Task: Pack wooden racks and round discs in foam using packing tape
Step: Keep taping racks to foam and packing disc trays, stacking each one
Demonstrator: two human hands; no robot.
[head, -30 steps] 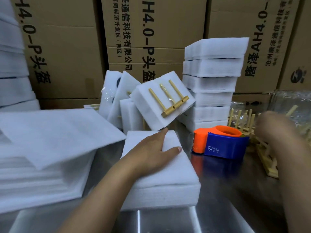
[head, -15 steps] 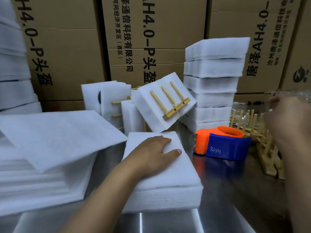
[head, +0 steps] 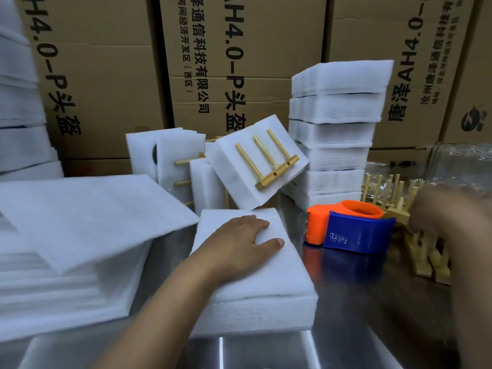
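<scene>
My left hand [head: 239, 243] rests flat, fingers straight, on a white foam block [head: 266, 288] lying on the steel table. My right hand [head: 447, 217] is blurred at the right edge, over a pile of loose wooden racks [head: 426, 259]; its fingers look curled at a rack, but the grip is unclear. An orange and blue tape dispenser [head: 348, 230] stands between the two hands. Behind the foam block a packed foam bundle with a wooden rack [head: 266, 161] taped on its face leans against other bundles [head: 170, 155].
A tall stack of foam blocks [head: 338, 129] stands behind the dispenser. Large loose foam sheets [head: 80, 225] lie piled at the left. Cardboard boxes [head: 239, 62] wall off the back. Clear plastic wrap [head: 463, 161] lies at the far right.
The bundles behind the foam block shifted from leaning to upright. My right hand moved over the wooden racks and dropped lower. My left hand stayed on the foam block.
</scene>
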